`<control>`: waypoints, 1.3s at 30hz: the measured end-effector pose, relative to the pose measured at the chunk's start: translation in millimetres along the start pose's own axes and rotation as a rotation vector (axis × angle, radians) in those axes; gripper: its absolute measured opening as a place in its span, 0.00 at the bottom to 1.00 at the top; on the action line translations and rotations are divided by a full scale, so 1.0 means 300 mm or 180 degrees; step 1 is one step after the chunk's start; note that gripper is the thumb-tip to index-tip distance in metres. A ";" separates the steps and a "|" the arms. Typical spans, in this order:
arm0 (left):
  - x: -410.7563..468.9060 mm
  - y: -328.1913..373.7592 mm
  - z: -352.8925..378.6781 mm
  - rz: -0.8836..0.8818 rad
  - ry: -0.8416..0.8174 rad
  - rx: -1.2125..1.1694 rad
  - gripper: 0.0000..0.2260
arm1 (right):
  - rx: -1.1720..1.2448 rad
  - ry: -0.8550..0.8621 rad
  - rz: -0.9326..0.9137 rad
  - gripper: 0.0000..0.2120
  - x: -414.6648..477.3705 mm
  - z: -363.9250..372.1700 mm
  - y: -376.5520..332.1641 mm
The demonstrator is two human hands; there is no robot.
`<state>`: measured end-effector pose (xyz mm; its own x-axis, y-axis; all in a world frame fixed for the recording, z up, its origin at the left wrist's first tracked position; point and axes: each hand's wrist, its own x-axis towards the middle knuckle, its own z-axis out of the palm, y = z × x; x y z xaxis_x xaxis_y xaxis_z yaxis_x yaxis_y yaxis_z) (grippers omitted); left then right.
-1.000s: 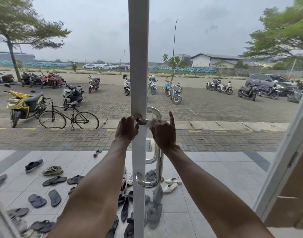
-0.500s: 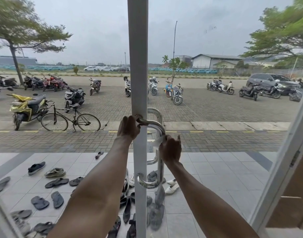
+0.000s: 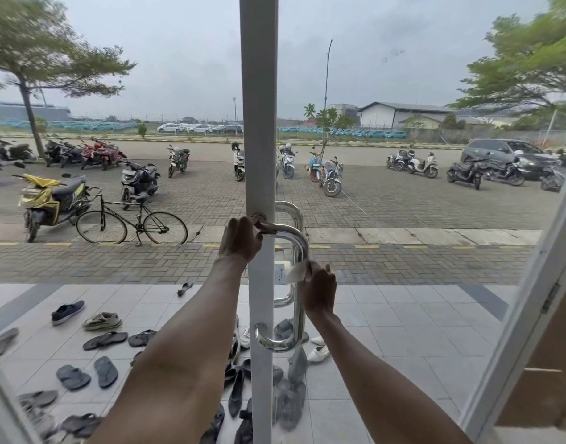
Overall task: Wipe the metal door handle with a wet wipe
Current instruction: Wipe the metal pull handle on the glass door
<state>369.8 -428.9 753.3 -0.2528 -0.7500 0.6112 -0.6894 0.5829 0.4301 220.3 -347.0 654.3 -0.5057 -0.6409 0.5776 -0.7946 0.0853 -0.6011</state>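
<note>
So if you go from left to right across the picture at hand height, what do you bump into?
Bicycle → left hand → white door frame → metal door handle → wet wipe → right hand.

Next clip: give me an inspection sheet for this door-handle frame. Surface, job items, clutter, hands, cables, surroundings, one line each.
Surface: white door frame with glass on both sides; no table.
Job's things: metal door handle, a polished D-shaped bar on the frame; wet wipe pressed against its vertical part.
Clutter: sandals and shoes scattered on the tiled porch outside.
Grippers: left hand grips the handle's top bend by the frame; right hand pinches the wipe on the bar.
Cables: nothing seen.
Surroundings: bicycle and parked motorbikes on brick paving, trees, overcast sky.
</note>
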 end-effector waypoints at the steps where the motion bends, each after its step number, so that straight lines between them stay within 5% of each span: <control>1: 0.000 0.000 0.000 -0.0006 -0.0003 -0.0007 0.20 | 0.0017 0.0033 0.0021 0.11 0.002 -0.003 -0.007; 6: 0.001 -0.001 -0.001 0.0039 0.0033 -0.0036 0.19 | 0.0274 0.0640 -0.0311 0.10 0.117 -0.043 -0.112; 10: 0.000 -0.003 0.002 0.0073 0.0059 -0.0022 0.19 | 0.0430 0.0391 -0.0994 0.03 0.183 -0.062 -0.154; 13: 0.000 -0.006 0.007 0.0062 0.0059 -0.0016 0.19 | 0.0542 0.0375 -0.0637 0.14 0.141 -0.038 -0.099; 19: -0.004 0.005 0.008 0.0059 0.0144 0.0054 0.16 | 0.0465 0.0172 0.0184 0.08 0.010 0.024 0.008; 22: -0.003 0.004 0.011 0.0033 0.0154 0.0047 0.17 | 0.0345 0.0019 0.0215 0.08 0.016 0.011 0.011; 31: -0.005 -0.009 0.027 0.0100 0.0211 0.0024 0.17 | 0.0882 0.0766 -0.0076 0.12 0.094 -0.010 -0.058; 39: -0.002 -0.009 0.026 0.0178 0.0202 0.0037 0.17 | 0.0730 0.0019 0.0560 0.09 -0.067 0.091 0.090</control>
<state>366.4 -432.3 746.5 -0.2479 -0.6948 0.6751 -0.6833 0.6194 0.3866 218.2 -352.5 611.4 -0.6315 -0.6269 0.4563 -0.5983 0.0196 -0.8010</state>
